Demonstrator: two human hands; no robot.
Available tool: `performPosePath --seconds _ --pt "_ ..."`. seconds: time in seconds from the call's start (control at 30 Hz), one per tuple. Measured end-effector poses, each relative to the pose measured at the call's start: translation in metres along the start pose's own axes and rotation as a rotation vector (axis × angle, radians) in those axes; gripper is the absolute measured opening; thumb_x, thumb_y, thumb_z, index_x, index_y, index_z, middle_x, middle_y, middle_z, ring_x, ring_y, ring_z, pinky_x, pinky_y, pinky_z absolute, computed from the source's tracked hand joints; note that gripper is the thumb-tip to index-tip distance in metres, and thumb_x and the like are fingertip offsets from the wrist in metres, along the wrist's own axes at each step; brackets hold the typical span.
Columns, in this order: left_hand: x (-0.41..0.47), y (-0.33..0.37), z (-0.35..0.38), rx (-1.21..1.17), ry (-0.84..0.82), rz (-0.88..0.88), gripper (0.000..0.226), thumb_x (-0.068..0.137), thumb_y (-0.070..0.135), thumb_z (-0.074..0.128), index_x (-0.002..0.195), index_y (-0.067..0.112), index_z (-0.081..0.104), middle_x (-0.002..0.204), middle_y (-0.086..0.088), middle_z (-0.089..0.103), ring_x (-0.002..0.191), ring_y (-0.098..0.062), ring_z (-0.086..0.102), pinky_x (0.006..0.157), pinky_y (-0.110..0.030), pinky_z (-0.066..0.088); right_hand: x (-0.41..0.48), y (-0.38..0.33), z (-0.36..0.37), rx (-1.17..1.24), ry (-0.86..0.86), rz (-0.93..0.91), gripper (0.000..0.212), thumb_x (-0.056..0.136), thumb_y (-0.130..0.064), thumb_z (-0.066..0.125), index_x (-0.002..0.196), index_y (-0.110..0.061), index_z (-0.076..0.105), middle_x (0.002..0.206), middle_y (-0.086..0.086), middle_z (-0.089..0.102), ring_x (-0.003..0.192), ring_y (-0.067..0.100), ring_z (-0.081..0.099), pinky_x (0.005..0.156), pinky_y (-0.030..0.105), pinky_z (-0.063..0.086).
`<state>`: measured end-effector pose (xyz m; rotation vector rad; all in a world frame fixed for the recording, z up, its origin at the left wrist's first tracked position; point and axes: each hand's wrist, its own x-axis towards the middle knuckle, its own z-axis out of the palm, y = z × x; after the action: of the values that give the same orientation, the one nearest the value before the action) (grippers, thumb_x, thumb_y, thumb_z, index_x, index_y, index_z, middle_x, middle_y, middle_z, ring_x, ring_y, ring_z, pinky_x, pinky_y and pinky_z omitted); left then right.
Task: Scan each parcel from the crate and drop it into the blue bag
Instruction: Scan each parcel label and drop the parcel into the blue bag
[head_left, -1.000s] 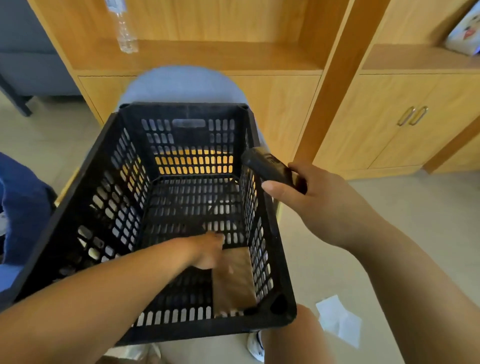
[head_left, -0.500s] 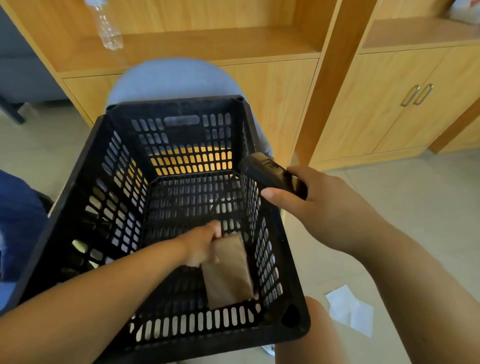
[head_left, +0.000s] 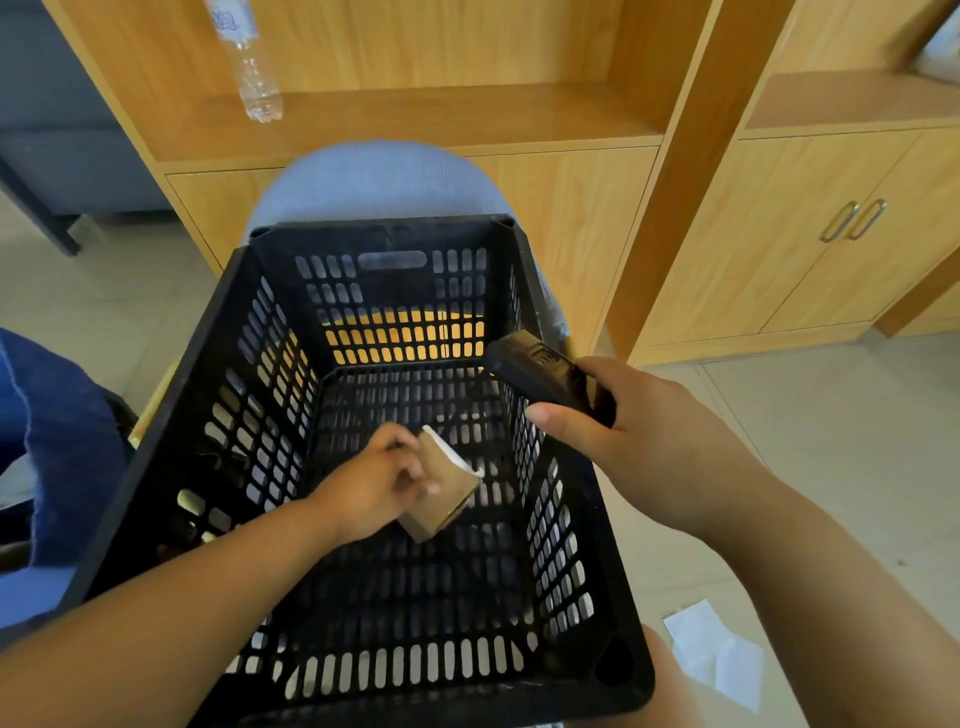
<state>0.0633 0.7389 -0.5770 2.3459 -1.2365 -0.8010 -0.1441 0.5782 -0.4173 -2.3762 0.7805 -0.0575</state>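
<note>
Cardboard, brown and flat, makes our one small parcel (head_left: 444, 486), with a white edge on top. Our left hand (head_left: 371, 488) pinches it, tilted, inside the black plastic crate (head_left: 249, 415). Above the crate's right wall, our right hand (head_left: 644, 441) squeezes one black scanner (head_left: 545, 371). One blue cloth bag (head_left: 57, 441) sits left of the crate.

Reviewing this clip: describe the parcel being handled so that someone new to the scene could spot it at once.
Find the big black slotted crate in the middle of the view. Inside it, near the right wall, the left hand grips a small flat brown parcel, tilted up off the floor of the crate. It is the only brown thing in there, with a white edge along its top.
</note>
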Motion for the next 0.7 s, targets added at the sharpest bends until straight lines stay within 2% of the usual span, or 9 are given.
performPosePath --seconds 0.07,0.13,0.17,0.23,0.3,0.43,0.53,0.6,0.7 --pt "0.003 0.003 -0.002 0.046 0.089 -0.052 0.029 0.084 0.038 0.069 0.102 0.024 0.051 0.112 0.011 0.035 0.102 -0.014 0.054 0.093 -0.036 0.048 0.001 0.0 0.001 -0.001 -0.006 0.01 0.047 0.083 -0.07 0.045 0.111 -0.032 0.054 0.08 -0.006 0.06 0.071 0.009 0.057 0.061 0.027 0.048" --pt "0.006 0.008 -0.004 -0.033 0.072 -0.143 0.07 0.076 0.033 0.078 0.129 0.028 0.034 0.125 0.001 0.029 0.108 -0.019 0.051 0.095 -0.037 0.049 0.002 0.001 0.002 0.002 -0.009 0.018 0.047 0.083 -0.069 0.046 0.111 -0.032 0.054 0.081 -0.006 0.06 0.072 0.009 0.057 0.061 0.027 0.047" --pt "0.006 0.01 -0.006 -0.101 -0.009 -0.199 0.09 0.073 0.029 0.081 0.14 0.031 0.022 0.131 -0.002 0.023 0.111 -0.021 0.047 0.094 -0.034 0.05 0.002 0.0 0.002 0.001 -0.011 0.018 0.048 0.083 -0.069 0.046 0.112 -0.032 0.054 0.082 -0.006 0.06 0.072 0.009 0.058 0.062 0.027 0.048" --pt "0.003 0.019 -0.01 -0.141 -0.259 -0.277 0.105 0.075 0.024 0.08 0.147 0.045 0.007 0.138 -0.008 0.016 0.112 -0.027 0.043 0.073 -0.028 0.056 0.003 -0.001 0.002 0.002 -0.012 0.017 0.047 0.083 -0.069 0.046 0.112 -0.032 0.053 0.082 -0.006 0.06 0.072 0.009 0.058 0.062 0.027 0.048" --pt "0.0 0.025 -0.01 -0.109 -0.449 -0.316 0.094 0.084 0.021 0.072 0.143 0.059 0.009 0.144 -0.009 0.016 0.112 -0.032 0.05 0.059 -0.034 0.06 0.003 -0.003 0.002 0.01 -0.011 0.015 0.046 0.084 -0.068 0.047 0.111 -0.032 0.053 0.082 -0.006 0.06 0.073 0.009 0.058 0.063 0.028 0.048" --pt "-0.002 0.024 -0.008 -0.205 -0.483 -0.364 0.069 0.089 0.015 0.065 0.135 0.056 0.034 0.144 -0.005 0.027 0.109 -0.031 0.054 0.069 -0.045 0.061 0.003 -0.005 0.003 0.009 -0.003 0.011 0.044 0.085 -0.066 0.049 0.111 -0.031 0.054 0.08 -0.007 0.059 0.073 0.009 0.057 0.059 0.026 0.043" --pt "-0.005 0.021 -0.01 -0.23 -0.375 -0.394 0.028 0.08 0.055 0.065 0.106 0.052 0.054 0.133 0.0 0.037 0.112 -0.025 0.05 0.074 -0.041 0.06 0.002 -0.007 0.004 0.002 -0.008 0.008 0.046 0.084 -0.068 0.048 0.111 -0.03 0.054 0.08 -0.008 0.059 0.073 0.009 0.057 0.062 0.027 0.046" --pt "-0.006 0.017 -0.009 -0.144 -0.328 -0.424 0.034 0.077 0.071 0.056 0.098 0.045 0.058 0.127 0.002 0.03 0.113 -0.025 0.044 0.073 -0.037 0.056 0.001 -0.008 0.004 0.006 -0.013 0.008 0.047 0.084 -0.068 0.047 0.113 -0.031 0.053 0.083 -0.008 0.06 0.076 0.009 0.058 0.067 0.03 0.051" --pt "-0.009 0.013 -0.001 0.002 -0.322 -0.38 0.039 0.083 0.057 0.061 0.116 0.039 0.054 0.136 -0.003 0.026 0.121 -0.029 0.042 0.092 -0.034 0.048 -0.001 -0.01 0.005 0.01 -0.015 0.006 0.048 0.084 -0.068 0.047 0.115 -0.031 0.052 0.083 -0.009 0.06 0.076 0.008 0.058 0.069 0.03 0.052"
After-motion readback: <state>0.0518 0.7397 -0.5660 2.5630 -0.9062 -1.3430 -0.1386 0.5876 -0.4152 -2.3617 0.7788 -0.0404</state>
